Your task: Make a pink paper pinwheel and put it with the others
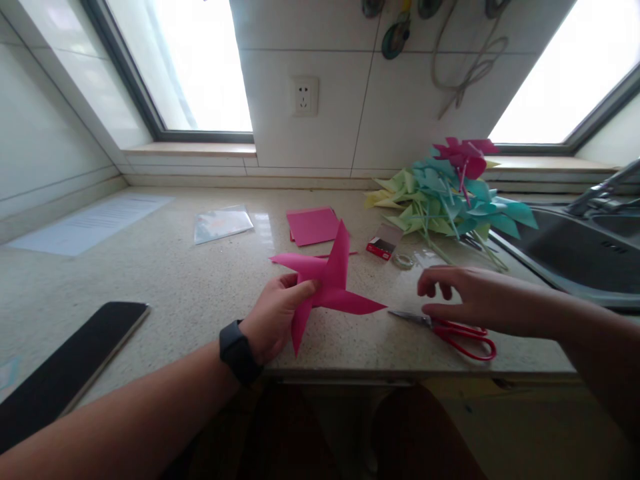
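Left hand [280, 308]: pinching, thumb on top. Right hand [457, 293]: loosely curled, apparently empty. Piled yellow-green, turquoise and pink paper pinwheels [445, 179]: seemingly finished. Pink four-pointed paper pinwheel [330, 280], in left hand's pinch: blades shaped, mounting unconfirmed. Red-handled metal scissors [440, 325], near right hand: idle. Flat pink paper sheets [314, 227]: apparently unworked.

No legible text. White rectangular paper sheet [85, 230], left on the pale speckled stone counter [190, 293]: rows of print, too faint to read. Small red cardboard box [379, 249]: marks on its side, too small to make out.
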The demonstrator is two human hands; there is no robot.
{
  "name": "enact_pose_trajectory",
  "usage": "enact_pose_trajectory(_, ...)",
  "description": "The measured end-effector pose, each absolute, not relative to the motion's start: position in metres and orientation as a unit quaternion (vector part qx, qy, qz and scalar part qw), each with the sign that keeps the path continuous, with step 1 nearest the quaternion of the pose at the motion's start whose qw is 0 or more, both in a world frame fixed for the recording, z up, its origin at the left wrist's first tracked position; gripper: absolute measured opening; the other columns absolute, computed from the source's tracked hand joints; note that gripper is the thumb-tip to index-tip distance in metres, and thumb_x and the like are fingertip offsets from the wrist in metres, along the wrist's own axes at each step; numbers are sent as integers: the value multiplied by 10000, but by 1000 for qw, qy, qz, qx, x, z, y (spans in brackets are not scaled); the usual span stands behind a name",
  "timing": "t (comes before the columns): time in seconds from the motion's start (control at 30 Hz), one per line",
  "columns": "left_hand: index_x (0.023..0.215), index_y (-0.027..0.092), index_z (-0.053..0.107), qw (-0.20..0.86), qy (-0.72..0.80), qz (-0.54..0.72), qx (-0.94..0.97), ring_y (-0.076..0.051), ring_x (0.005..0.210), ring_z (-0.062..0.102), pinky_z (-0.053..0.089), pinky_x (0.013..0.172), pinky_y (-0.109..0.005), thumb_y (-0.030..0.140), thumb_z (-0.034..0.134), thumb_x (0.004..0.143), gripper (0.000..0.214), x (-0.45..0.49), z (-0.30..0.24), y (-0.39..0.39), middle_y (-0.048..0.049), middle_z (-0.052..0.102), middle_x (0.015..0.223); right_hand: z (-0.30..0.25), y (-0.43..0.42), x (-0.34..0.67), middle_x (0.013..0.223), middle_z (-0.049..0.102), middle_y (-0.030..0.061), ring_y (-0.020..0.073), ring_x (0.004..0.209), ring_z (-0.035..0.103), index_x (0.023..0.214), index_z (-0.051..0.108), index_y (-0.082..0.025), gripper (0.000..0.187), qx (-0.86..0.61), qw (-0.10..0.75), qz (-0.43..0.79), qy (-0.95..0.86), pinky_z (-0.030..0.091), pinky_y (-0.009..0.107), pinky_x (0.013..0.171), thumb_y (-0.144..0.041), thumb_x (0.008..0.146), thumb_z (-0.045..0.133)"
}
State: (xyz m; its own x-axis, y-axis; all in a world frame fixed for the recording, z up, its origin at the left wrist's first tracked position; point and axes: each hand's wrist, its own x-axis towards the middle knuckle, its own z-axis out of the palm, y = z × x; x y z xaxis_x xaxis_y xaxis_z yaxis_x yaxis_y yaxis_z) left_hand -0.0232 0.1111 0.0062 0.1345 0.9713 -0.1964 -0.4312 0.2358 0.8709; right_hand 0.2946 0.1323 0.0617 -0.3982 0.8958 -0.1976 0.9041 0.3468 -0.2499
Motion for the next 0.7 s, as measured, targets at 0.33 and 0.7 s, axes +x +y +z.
enact_pose_trajectory(0.33, 912, 80, 737, 678, 403, 514, 338, -124, 722, 656, 513, 678, -198, 178, 835, 693, 258, -24, 2, 111, -69, 735, 850, 26, 98, 328, 840, 699, 96, 215, 719, 627, 928, 723, -195, 291, 580, -29, -189, 792, 456, 346, 664, -446, 855, 595)
enact_pose_trajectory(0.7, 937, 53, 709, 684, 414, 510, 316, -155, 748, 694, 565, 698, -240, 146, 776, 763, 207, -26, 9, 112, -127, 744, 926, 19, 162, 316, 982, 755, 88, 240, 861, 670, 1058, 756, -243, 278, 611, -40, -44, 790, 451, 342, 724, -379, 912, 562)
